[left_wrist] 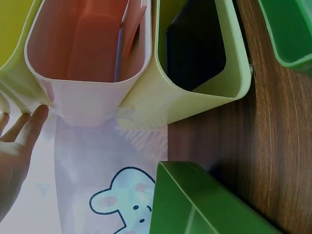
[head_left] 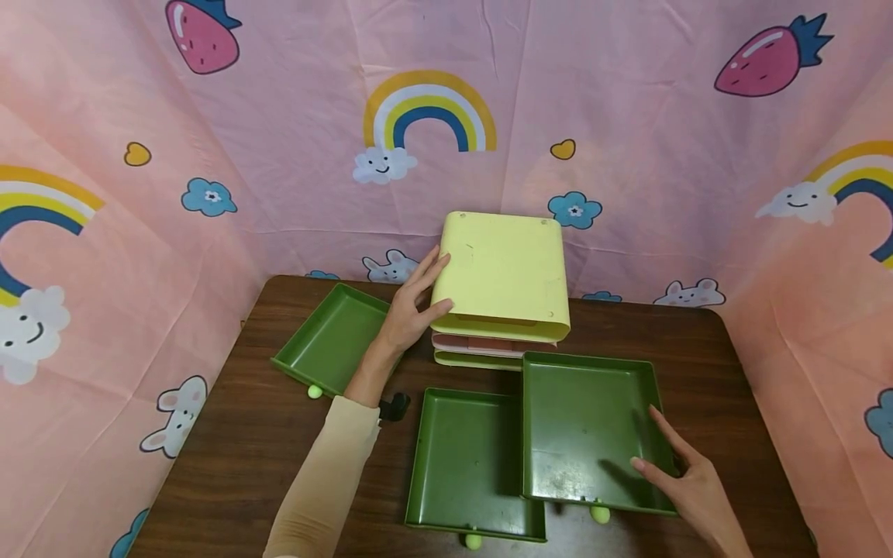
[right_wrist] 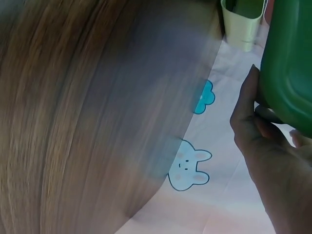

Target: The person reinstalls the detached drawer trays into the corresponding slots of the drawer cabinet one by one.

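Stack of rounded, open-fronted plastic shells, yellow uppermost: near the back edge of a dark wood-grain table; left hand against its left side, fingers straight, spread, apparently steadying it. Shallow green plastic tray: toward the table's right edge, clamped at its right wall by the right hand, presumably for a clear front; tray body left of fingers and thumb. Two similar green trays: back-left corner; before the stack.

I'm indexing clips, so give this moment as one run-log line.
left hand: touching yellow unit | right hand: holding green tray | two other green trays: on table
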Available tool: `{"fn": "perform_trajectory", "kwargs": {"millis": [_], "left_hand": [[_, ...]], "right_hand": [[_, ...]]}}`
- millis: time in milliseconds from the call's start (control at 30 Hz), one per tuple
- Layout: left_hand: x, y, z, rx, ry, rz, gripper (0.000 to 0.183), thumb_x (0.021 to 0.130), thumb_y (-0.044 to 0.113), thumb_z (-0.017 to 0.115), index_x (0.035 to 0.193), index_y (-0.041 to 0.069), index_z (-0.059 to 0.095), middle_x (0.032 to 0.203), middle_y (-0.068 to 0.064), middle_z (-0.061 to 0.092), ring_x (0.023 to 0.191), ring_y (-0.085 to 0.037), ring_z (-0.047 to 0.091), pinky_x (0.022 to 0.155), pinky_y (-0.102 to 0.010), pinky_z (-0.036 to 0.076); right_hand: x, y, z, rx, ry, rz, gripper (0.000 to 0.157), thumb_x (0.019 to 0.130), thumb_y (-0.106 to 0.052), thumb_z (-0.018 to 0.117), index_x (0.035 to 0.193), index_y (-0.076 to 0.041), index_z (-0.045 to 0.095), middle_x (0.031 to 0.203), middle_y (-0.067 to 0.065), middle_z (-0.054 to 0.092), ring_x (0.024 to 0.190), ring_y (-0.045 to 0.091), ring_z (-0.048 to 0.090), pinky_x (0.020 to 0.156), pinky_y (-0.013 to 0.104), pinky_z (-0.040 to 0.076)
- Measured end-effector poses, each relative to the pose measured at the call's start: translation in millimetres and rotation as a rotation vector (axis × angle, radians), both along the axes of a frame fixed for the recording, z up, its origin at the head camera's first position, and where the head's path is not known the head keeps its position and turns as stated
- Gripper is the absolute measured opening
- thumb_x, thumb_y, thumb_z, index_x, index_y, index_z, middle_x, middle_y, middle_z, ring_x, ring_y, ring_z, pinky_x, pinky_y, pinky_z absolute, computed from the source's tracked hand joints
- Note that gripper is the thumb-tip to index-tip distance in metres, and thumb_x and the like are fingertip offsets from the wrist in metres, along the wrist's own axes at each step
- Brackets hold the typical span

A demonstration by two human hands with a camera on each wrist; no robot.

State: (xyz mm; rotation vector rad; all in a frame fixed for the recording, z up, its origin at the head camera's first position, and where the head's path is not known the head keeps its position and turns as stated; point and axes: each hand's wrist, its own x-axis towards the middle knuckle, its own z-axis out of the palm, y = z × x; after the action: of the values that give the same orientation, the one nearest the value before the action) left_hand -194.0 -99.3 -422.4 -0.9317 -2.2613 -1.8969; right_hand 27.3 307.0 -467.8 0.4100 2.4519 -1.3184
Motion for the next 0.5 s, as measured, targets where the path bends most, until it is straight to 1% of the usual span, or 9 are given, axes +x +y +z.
{"fn": "perform_trajectory", "kwargs": {"millis": [133,267,367,433,500], "left_hand": [[-0.5,-2,0.1,0.006,-0.003,0.004,0.066,0.098,0.018,0.065,0.152,-0.004,0.034,0.162,-0.025,0.013,0.144,-0.038,0.03,0.102,-0.058,0.042],[-0.2,-3,-0.4,0.014,-0.006,0.016,0.068,0.098,0.025,0.066,0.152,-0.004,0.035,0.162,-0.024,0.014,0.146,-0.036,0.028,0.103,-0.057,0.041],[-0.4,-2,-1.3,0.017,-0.002,0.006,0.069,0.098,0.025,0.065,0.152,-0.005,0.033,0.162,-0.025,0.013,0.146,-0.036,0.027,0.104,-0.056,0.04],[-0.4,0,-1.5,0.016,0.002,-0.005,0.067,0.099,0.02,0.064,0.152,-0.005,0.032,0.162,-0.026,0.012,0.146,-0.037,0.025,0.105,-0.056,0.039],[-0.6,1,-1.7,0.017,0.002,-0.007,0.067,0.099,0.017,0.064,0.153,-0.005,0.031,0.162,-0.027,0.011,0.147,-0.037,0.023,0.107,-0.055,0.037]], "right_hand": [[-2.8,-9,-1.6,-0.001,0.019,0.011,0.086,0.093,-0.046,0.069,0.158,-0.041,0.014,0.163,0.022,0.015,0.141,0.057,0.017,0.096,0.074,0.03],[-6.5,-17,-2.9,-0.014,0.055,0.021,0.084,0.092,-0.045,0.07,0.158,-0.043,0.018,0.163,0.02,0.018,0.143,0.054,0.017,0.097,0.072,0.03],[-7.7,-23,-2.7,-0.039,0.042,0.01,0.084,0.091,-0.046,0.071,0.157,-0.045,0.018,0.163,0.019,0.016,0.143,0.054,0.015,0.098,0.073,0.029],[-8.1,-26,-2.4,-0.049,0.034,-0.001,0.085,0.091,-0.047,0.071,0.157,-0.046,0.017,0.164,0.018,0.015,0.144,0.054,0.013,0.098,0.073,0.028],[-8.6,-29,-2.6,-0.059,0.05,-0.008,0.085,0.09,-0.046,0.071,0.157,-0.046,0.018,0.164,0.017,0.016,0.144,0.053,0.013,0.099,0.073,0.027]]}}
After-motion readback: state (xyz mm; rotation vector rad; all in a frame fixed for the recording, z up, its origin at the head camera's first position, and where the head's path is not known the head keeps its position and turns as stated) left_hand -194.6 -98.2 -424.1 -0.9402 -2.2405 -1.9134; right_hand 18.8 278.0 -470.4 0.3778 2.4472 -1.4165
